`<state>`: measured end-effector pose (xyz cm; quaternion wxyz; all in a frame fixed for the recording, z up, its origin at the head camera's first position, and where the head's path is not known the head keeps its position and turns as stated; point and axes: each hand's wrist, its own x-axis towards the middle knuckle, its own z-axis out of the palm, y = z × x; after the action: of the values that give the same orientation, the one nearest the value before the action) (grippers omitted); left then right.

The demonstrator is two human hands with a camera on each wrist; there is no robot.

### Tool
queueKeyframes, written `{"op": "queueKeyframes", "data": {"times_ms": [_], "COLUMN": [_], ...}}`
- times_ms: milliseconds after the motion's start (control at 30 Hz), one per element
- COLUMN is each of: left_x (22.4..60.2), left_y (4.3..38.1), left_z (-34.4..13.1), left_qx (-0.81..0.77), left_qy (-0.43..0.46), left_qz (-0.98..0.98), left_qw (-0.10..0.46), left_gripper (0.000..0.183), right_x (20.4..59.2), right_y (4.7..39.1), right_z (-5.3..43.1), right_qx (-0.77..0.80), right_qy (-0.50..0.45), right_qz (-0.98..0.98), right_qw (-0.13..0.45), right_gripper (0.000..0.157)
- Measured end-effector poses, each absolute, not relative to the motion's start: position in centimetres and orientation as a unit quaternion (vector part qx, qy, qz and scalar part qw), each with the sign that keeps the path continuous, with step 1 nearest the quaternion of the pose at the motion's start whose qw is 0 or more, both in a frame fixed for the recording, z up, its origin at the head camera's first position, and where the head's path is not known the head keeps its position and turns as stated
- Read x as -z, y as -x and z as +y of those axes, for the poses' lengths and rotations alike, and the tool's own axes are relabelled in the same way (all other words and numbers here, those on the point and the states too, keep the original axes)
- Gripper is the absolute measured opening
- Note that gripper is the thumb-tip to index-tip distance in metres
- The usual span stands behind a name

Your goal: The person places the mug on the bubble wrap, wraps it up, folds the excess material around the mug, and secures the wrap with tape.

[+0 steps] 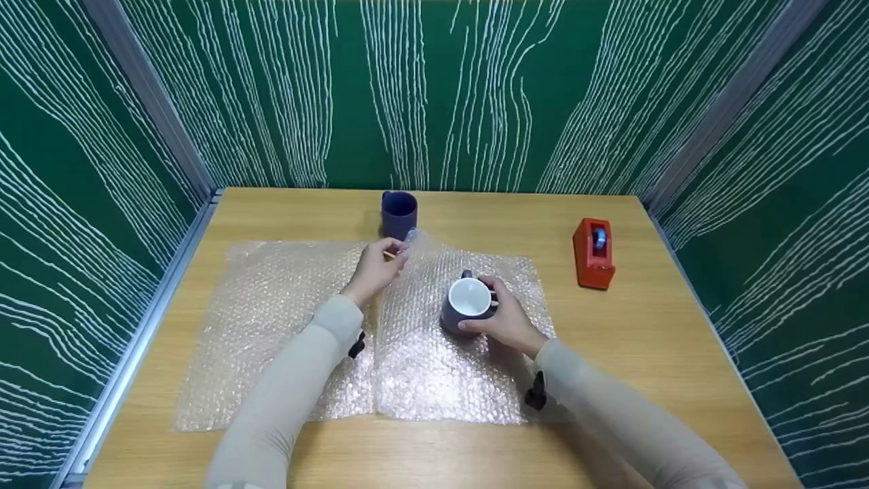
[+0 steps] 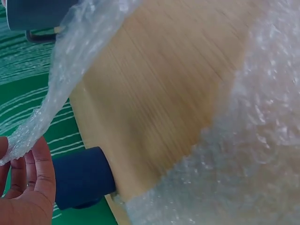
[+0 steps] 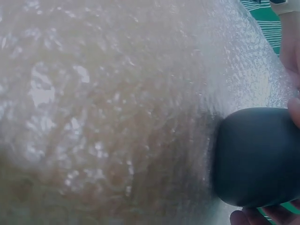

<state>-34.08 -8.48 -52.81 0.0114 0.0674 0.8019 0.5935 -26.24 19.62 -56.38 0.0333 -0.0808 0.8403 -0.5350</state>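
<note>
Your R hand (image 1: 506,320) holds grey mug (image 1: 468,302), L hand (image 1: 375,266) pinches bubble wrap (image 1: 414,353) by its 11 o'clock corner. Wrap's spread; wrapping prob. all to do, incl. blue mug (image 1: 398,221) near 12 o'clock.

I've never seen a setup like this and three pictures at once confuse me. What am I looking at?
There is no robot here, just a person's two bare hands. The wide picture comes from a camera worn on the head, looking forward and down. The other two come from cameras on the left and right wrists, so things there look close and turned sideways.

On the wooden table lie two bubble wrap sheets, side by side. The left hand pinches the far edge of the right-hand sheet, lifting it a little. The right hand holds a dark grey mug, white inside, over that sheet. Further back is a dark blue mug, and off to the right, a red tape dispenser.
</note>
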Motion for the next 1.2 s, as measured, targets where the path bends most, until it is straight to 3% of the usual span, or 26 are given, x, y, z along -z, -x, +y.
{"op": "queueKeyframes", "data": {"times_ms": [267, 867, 1200], "left_x": [51.8, 50.2, 50.2], "left_y": [33.6, 32.0, 30.6], "left_z": [-7.5, -5.1, -3.2], "left_qx": [-0.603, -0.553, -0.556], "left_qy": [-0.096, -0.192, -0.236], "left_qz": [0.792, 0.811, 0.797], "left_qw": [0.016, -0.003, 0.032], "left_gripper": [0.016, 0.021, 0.021], "right_x": [54.9, 50.6, 50.7], "right_y": [27.0, 28.4, 28.5], "right_z": [20.2, 21.3, 21.8], "right_qx": [0.543, 0.54, 0.552], "right_qy": [0.095, 0.107, 0.103], "right_qz": [0.834, 0.834, 0.826], "right_qw": [0.019, -0.027, -0.034], "right_gripper": [0.1, 0.077, 0.071]}}
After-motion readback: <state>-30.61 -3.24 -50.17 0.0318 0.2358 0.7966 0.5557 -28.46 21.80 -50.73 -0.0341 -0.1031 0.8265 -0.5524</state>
